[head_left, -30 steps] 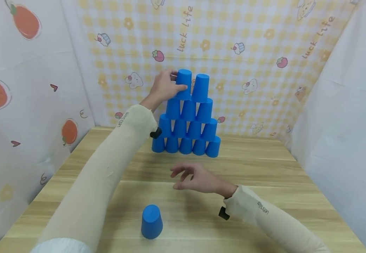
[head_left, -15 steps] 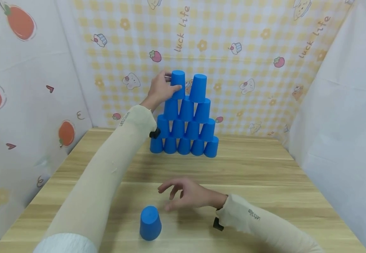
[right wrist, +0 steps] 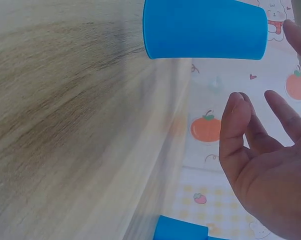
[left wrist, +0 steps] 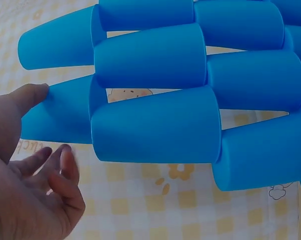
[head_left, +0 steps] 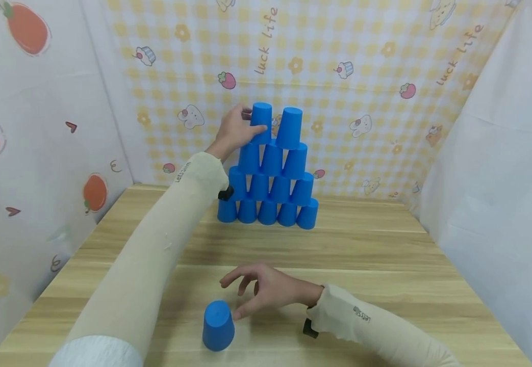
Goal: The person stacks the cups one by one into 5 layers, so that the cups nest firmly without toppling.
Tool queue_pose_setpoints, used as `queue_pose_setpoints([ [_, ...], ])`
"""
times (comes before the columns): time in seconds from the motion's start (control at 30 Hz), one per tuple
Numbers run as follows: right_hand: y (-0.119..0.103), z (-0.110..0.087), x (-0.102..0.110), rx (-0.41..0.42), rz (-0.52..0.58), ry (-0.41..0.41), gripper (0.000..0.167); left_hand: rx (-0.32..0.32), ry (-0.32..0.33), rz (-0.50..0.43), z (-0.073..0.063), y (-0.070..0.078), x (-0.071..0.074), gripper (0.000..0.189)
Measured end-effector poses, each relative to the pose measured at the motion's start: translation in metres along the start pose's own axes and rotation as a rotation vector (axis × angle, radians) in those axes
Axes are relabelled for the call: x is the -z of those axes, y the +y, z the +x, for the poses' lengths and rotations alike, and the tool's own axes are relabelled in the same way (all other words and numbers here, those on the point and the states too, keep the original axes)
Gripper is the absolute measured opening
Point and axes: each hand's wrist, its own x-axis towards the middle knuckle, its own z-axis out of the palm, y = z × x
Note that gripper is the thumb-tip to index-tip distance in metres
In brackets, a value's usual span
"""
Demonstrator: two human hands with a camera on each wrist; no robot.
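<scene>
Upside-down blue cups form a pyramid (head_left: pixel 272 160) at the back of the table. My left hand (head_left: pixel 235 127) is at its top row, holding the left cup (head_left: pixel 261 116) with the thumb on its front and the fingers at its far side. In the left wrist view, the thumb overlaps that cup (left wrist: pixel 65 115), with bent fingers at its edge. Beside it stands the other top-row cup (head_left: pixel 289 130). Near the front, my right hand (head_left: pixel 272 290) has spread, loosely bent fingers, its thumb tip right at a lone upside-down blue cup (head_left: pixel 218 329). Nothing is in its grasp.
The wooden table (head_left: pixel 362 244) bears everything. Behind the pyramid hangs a yellow checked cloth (head_left: pixel 339 102), and white cloth walls (head_left: pixel 490 153) rise on both sides. The left sleeve (head_left: pixel 155 244) reaches across the table's left part, beside the lone cup.
My right hand has moved left and toward the front, down to the lone cup. The left hand stays at the top-left cup, which has shifted slightly left, away from its neighbour.
</scene>
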Motion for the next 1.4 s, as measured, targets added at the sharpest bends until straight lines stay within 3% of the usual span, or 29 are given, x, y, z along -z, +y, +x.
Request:
queue_pose_setpoints([
  [0.23,0.002,0.002,-0.001,-0.018,-0.014,0.004,0.055,0.027,0.029,0.067,-0.005,0.000,0.004,0.077],
  [0.53,0.007,0.002,-0.008,0.003,0.062,-0.066,0.056,0.019,0.039,0.010,-0.012,-0.014,0.005,0.079],
  [0.8,0.011,0.005,-0.013,0.032,0.063,-0.097,0.057,0.000,0.034,-0.017,-0.019,-0.024,0.001,0.082],
  [1.1,0.010,0.005,-0.019,0.032,0.057,-0.077,0.055,0.038,0.045,-0.007,-0.026,-0.034,-0.005,0.090],
  [1.4,0.011,0.009,-0.025,0.037,0.071,-0.070,0.051,0.018,0.031,-0.050,-0.034,-0.042,-0.011,0.091],
])
